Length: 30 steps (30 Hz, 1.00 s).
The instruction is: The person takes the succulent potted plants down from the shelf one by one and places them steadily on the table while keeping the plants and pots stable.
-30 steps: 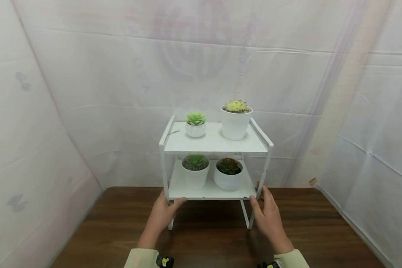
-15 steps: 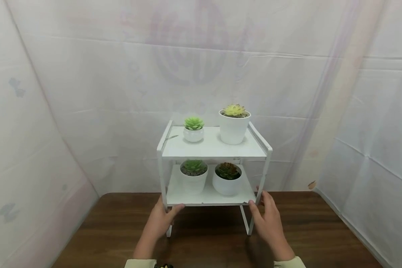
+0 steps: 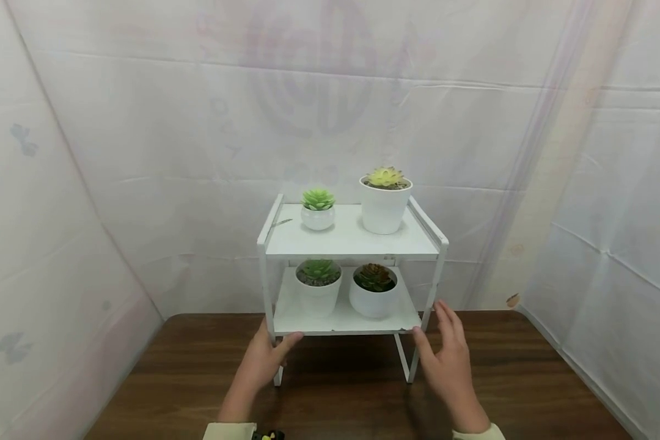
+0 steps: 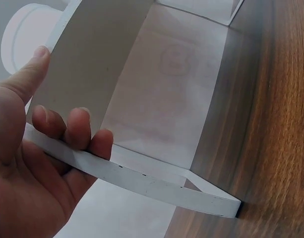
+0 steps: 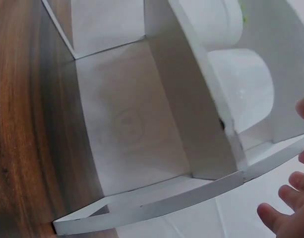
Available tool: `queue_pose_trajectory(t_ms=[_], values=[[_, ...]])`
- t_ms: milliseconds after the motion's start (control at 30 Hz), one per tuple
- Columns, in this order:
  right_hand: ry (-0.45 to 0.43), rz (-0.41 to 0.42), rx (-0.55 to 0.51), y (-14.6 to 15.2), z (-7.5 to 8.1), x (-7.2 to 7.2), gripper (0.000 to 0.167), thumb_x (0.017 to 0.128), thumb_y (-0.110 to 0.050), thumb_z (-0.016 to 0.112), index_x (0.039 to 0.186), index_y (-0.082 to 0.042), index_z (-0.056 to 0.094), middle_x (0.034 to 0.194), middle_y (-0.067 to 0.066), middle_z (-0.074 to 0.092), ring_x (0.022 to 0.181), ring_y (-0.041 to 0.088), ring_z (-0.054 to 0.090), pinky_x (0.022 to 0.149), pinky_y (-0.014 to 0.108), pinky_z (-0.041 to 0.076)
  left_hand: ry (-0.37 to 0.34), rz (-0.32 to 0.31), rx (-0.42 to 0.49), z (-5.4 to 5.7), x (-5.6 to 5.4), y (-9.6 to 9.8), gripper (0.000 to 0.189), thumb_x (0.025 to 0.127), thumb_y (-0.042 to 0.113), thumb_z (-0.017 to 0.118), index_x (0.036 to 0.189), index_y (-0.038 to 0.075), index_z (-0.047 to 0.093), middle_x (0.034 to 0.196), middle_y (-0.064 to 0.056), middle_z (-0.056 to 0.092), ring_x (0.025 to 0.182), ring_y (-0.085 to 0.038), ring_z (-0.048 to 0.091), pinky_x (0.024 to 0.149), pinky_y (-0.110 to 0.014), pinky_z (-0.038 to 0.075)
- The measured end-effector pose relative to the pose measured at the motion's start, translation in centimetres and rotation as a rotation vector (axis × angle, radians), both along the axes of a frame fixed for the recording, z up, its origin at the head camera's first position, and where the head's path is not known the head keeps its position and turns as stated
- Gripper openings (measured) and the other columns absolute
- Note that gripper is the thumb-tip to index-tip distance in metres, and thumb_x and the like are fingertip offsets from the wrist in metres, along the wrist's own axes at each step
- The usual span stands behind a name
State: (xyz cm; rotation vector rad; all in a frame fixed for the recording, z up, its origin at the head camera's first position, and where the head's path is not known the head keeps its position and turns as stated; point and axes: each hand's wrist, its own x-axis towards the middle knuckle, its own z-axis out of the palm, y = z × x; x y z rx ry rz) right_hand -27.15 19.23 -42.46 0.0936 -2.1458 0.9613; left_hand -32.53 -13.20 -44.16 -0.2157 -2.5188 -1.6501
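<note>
A white two-tier shelf rack (image 3: 338, 242) stands on the table in the head view. My left hand (image 3: 260, 360) grips its front left leg just under the lower board. In the left wrist view, fingers (image 4: 78, 130) curl round the white leg (image 4: 152, 187), the thumb lying up along the board's edge. My right hand (image 3: 448, 365) is beside the front right leg, fingers spread and loosely bent. The right wrist view shows these fingertips (image 5: 292, 197) apart from the leg (image 5: 191, 201). On the lower board sit two potted succulents, one green (image 3: 319, 299) and one dark reddish (image 3: 374, 301).
The upper board bears a small bright-green succulent (image 3: 318, 217) and a taller pot (image 3: 385, 209) with a yellow-green succulent. Beneath the rack is a dark wooden table (image 3: 341, 403). White sheeting (image 3: 198, 134) hangs behind and at both sides.
My right hand has let go of the right leg and moved slightly outward to the right, its fingers spreading. The left hand keeps its grip, and the rack and pots stay in place.
</note>
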Motion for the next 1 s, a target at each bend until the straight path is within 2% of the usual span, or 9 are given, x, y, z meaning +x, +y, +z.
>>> queue_pose_trajectory(t_ms=[67, 133, 300, 433, 533, 667, 800, 1000], values=[[0.042, -0.016, -0.005, -0.1, 0.3, 0.2, 0.062, 0.089, -0.012, 0.069, 0.144, -0.004, 0.044, 0.146, 0.017, 0.042, 0.119, 0.034, 0.053, 0.097, 0.020, 0.041, 0.001, -0.002, 0.000, 0.0, 0.0, 0.0, 0.081, 0.086, 0.047, 0.069, 0.149, 0.020, 0.027, 0.103, -0.012, 0.061, 0.060, -0.020, 0.055, 0.058, -0.038, 0.054], [0.087, -0.028, -0.008, -0.1, 0.6, 0.5, 0.063, 0.086, -0.009, 0.071, 0.144, -0.006, 0.045, 0.143, 0.019, 0.044, 0.116, 0.034, 0.055, 0.093, 0.011, 0.037, -0.004, -0.002, 0.001, 0.1, 0.0, 0.0, 0.081, 0.086, 0.048, 0.069, 0.149, 0.021, 0.027, 0.101, -0.012, 0.061, 0.060, -0.019, 0.054, 0.058, -0.038, 0.053], [0.181, -0.032, 0.005, -0.4, 1.5, 1.2, 0.067, 0.083, -0.003, 0.072, 0.144, -0.007, 0.045, 0.135, 0.021, 0.050, 0.106, 0.028, 0.057, 0.088, 0.015, 0.041, -0.006, -0.006, 0.005, 0.0, -0.1, -0.1, 0.080, 0.086, 0.048, 0.069, 0.149, 0.023, 0.027, 0.096, -0.010, 0.059, 0.060, -0.022, 0.055, 0.057, -0.036, 0.052], [0.255, 0.014, 0.015, -0.6, 2.1, 1.6, 0.068, 0.079, 0.003, 0.074, 0.142, -0.005, 0.048, 0.128, 0.019, 0.056, 0.108, 0.017, 0.055, 0.089, 0.004, 0.038, 0.002, -0.010, 0.010, 0.0, -0.1, -0.1, 0.080, 0.086, 0.048, 0.069, 0.149, 0.023, 0.028, 0.096, -0.011, 0.059, 0.060, -0.025, 0.056, 0.057, -0.040, 0.053], [0.273, 0.048, 0.027, -1.0, 2.4, 1.7, 0.066, 0.078, 0.003, 0.074, 0.139, -0.003, 0.050, 0.126, 0.017, 0.058, 0.108, 0.013, 0.056, 0.089, 0.003, 0.040, 0.001, -0.007, 0.012, 0.0, 0.0, -0.1, 0.080, 0.086, 0.048, 0.069, 0.149, 0.023, 0.028, 0.097, -0.011, 0.059, 0.060, -0.026, 0.056, 0.057, -0.040, 0.053], [0.244, 0.070, 0.016, -1.3, 2.6, 1.7, 0.064, 0.080, 0.000, 0.074, 0.139, -0.008, 0.052, 0.127, 0.014, 0.060, 0.109, 0.018, 0.058, 0.090, 0.006, 0.042, 0.000, -0.002, 0.006, 0.0, 0.0, -0.1, 0.080, 0.086, 0.048, 0.069, 0.149, 0.022, 0.028, 0.097, -0.010, 0.058, 0.059, -0.023, 0.055, 0.057, -0.038, 0.053], [0.175, 0.078, -0.024, -1.6, 2.7, 1.6, 0.063, 0.081, -0.004, 0.075, 0.139, -0.013, 0.052, 0.131, 0.011, 0.060, 0.110, 0.027, 0.060, 0.092, 0.004, 0.040, 0.011, -0.010, 0.003, 0.0, 0.0, -0.1, 0.077, 0.086, 0.046, 0.069, 0.148, 0.023, 0.029, 0.101, -0.011, 0.059, 0.058, -0.020, 0.054, 0.056, -0.035, 0.053], [0.020, 0.101, -0.067, -2.1, 3.0, 1.5, 0.060, 0.087, -0.015, 0.073, 0.142, -0.015, 0.049, 0.138, 0.008, 0.056, 0.119, 0.022, 0.059, 0.094, 0.002, 0.038, 0.008, -0.010, 0.005, 0.1, 0.1, 0.0, 0.077, 0.087, 0.046, 0.069, 0.149, 0.025, 0.028, 0.106, -0.012, 0.060, 0.056, -0.020, 0.053, 0.056, -0.035, 0.053]])
